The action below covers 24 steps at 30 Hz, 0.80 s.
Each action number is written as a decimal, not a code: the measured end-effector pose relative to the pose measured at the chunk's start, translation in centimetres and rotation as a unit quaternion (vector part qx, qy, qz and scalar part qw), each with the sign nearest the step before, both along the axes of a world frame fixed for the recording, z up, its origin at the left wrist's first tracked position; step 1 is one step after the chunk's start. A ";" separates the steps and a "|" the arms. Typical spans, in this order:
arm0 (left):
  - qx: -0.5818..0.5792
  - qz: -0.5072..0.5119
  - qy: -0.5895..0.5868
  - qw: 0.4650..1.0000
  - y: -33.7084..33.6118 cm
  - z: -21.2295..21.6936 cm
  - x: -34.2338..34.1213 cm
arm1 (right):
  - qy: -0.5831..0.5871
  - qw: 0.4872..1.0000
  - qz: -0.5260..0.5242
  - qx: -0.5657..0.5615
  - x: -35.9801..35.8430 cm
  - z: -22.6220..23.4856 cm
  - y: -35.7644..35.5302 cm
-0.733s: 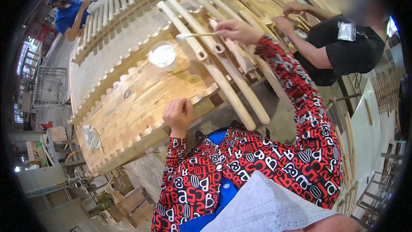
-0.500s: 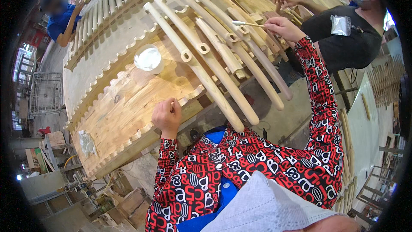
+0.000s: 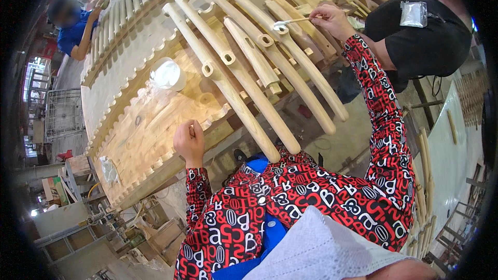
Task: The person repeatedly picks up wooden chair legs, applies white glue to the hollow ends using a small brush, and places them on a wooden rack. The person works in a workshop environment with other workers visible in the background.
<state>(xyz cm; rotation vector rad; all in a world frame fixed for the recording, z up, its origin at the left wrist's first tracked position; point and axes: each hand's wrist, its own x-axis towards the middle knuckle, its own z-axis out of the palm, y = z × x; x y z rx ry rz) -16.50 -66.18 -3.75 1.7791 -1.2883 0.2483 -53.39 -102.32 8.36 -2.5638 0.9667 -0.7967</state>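
Holding a thin brush (image 3: 296, 20) pinched in the right hand (image 3: 332, 21), tip touching the ringed hole of a long wooden leg (image 3: 282, 46) on the tabletop (image 3: 140, 129). Resting the left hand (image 3: 190, 142), loosely curled and empty, on the tabletop edge. Keeping strokes light inside the hole, probably avoiding drips.

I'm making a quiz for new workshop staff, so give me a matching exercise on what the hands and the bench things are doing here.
Things:
1. right hand
2. left hand
3. white cup
4. brush tip

States:
A. at the ring hole of a curved wooden piece
B. resting on the bench edge
C. standing on the wooden bench top
D. holding a thin brush

Pairs: 1-D, 2-B, 3-C, 4-A
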 end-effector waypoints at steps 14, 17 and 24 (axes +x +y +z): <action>-0.011 0.033 -0.065 0.997 -0.3 -0.1 -0.2 | -0.031 0.997 0.027 0.067 -0.1 -0.9 -0.7; -0.009 0.034 -0.071 0.997 -0.3 -0.1 -0.3 | -0.056 0.996 0.035 0.064 0.0 -0.7 -0.9; -0.017 0.036 -0.076 0.996 -0.4 -0.1 -0.1 | -0.009 0.996 0.073 0.059 -0.5 -1.4 -1.6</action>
